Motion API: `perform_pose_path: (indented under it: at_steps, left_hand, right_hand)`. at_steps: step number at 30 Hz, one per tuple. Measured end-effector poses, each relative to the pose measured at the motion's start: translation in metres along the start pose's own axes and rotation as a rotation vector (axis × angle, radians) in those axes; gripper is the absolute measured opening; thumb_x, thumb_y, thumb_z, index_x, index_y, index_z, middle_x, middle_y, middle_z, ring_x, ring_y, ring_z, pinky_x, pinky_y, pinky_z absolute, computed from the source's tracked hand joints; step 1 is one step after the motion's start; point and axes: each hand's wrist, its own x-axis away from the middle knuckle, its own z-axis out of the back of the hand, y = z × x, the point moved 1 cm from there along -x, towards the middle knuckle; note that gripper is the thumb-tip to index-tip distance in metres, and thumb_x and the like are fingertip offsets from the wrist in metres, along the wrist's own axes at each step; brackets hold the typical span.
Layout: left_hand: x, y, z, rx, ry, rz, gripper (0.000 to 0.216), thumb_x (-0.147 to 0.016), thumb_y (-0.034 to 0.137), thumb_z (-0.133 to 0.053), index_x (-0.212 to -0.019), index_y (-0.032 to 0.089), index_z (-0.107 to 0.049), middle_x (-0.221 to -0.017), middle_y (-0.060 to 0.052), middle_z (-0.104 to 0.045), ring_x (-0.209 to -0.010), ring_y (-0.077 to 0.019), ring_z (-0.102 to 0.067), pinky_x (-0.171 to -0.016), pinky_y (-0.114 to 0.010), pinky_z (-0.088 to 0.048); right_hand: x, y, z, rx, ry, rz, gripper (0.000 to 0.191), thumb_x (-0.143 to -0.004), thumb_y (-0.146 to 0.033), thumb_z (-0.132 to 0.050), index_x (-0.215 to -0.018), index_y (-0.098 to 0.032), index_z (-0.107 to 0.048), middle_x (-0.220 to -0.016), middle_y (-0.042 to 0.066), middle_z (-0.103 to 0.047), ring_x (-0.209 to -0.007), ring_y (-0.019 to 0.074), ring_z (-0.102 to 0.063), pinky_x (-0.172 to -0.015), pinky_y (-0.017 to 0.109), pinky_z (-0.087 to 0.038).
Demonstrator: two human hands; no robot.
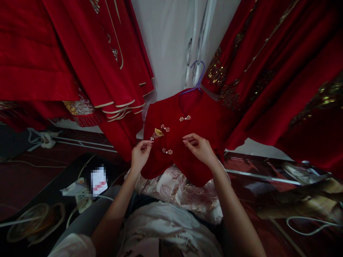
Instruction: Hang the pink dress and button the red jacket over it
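Note:
A red sleeveless-looking jacket (193, 164) lies across my lap, its upper end on a purple hanger (199, 80). Beaded flower-shaped fastenings (184, 118) run along its front. On the left panel sits a gold fan-shaped brooch (159, 132) with beaded strands that hang toward my left hand. My left hand (140, 155) is closed in a pinch beside the strand ends; whatever is between its fingertips is too small to tell. Just over the right panel, my right hand (200, 148) has thumb and fingers drawn together, and anything they hold cannot be made out.
Red garments with pale trim (107, 71) hang at the left, and others with gold sequins (217, 71) at the right. Patterned pale fabric (174, 182) lies under the jacket. A dark stool-like surface at the left bears cables and a power strip (83, 200). Cardboard (302, 203) lies at the right.

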Motion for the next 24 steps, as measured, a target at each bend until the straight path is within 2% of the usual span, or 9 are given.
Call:
perform_pose_path:
  at_steps: [3, 7, 9, 14, 24]
  left_hand:
    - [0.007, 0.006, -0.007, -0.068, -0.091, -0.055, 0.019, -0.083, 0.024, -0.055, -0.094, 0.019, -0.068, -0.094, -0.005, -0.070, -0.081, -0.0136, -0.066, -0.071, -0.023, -0.054]
    - [0.024, 0.013, -0.029, -0.174, -0.289, -0.161, 0.024, -0.085, 0.021, -0.054, -0.105, 0.022, -0.068, -0.100, -0.005, -0.065, -0.087, -0.0138, -0.065, -0.076, -0.024, -0.055]
    - [0.031, 0.013, -0.036, -0.209, -0.282, -0.180, 0.027, -0.086, 0.024, -0.056, -0.111, 0.022, -0.065, -0.100, -0.006, -0.063, -0.088, -0.0148, -0.064, -0.078, -0.027, -0.056]
    - [0.035, 0.012, -0.040, -0.275, -0.261, -0.225, 0.022, -0.089, 0.030, -0.056, -0.106, 0.022, -0.066, -0.102, -0.006, -0.059, -0.092, -0.0163, -0.063, -0.083, -0.030, -0.056]
    - [0.037, 0.012, -0.043, -0.170, -0.255, -0.201, 0.014, -0.087, 0.025, -0.058, -0.097, 0.020, -0.065, -0.094, -0.004, -0.063, -0.086, -0.0144, -0.065, -0.081, -0.028, -0.058]
  right_hand:
    - [0.002, -0.002, -0.001, -0.040, -0.038, -0.016, 0.021, -0.086, -0.035, -0.059, -0.100, -0.020, -0.064, -0.083, 0.003, -0.069, -0.071, 0.0139, -0.066, -0.066, 0.026, -0.053]
    - [0.007, 0.004, -0.017, 0.041, -0.234, -0.006, 0.018, -0.086, -0.031, -0.057, -0.100, -0.021, -0.065, -0.077, 0.002, -0.069, -0.065, 0.0134, -0.064, -0.061, 0.026, -0.050]
    - [0.009, 0.010, -0.024, 0.096, -0.303, 0.012, 0.016, -0.085, -0.027, -0.059, -0.098, -0.021, -0.066, -0.080, 0.003, -0.070, -0.071, 0.0145, -0.065, -0.066, 0.026, -0.050]
    - [0.009, 0.023, -0.038, 0.141, -0.297, 0.027, 0.018, -0.083, -0.026, -0.062, -0.100, -0.019, -0.064, -0.087, 0.006, -0.071, -0.078, 0.0159, -0.066, -0.073, 0.028, -0.051]
    - [0.011, 0.013, -0.042, 0.073, -0.307, 0.015, 0.010, -0.083, -0.023, -0.062, -0.092, -0.019, -0.060, -0.084, 0.005, -0.071, -0.077, 0.0147, -0.067, -0.070, 0.026, -0.052]
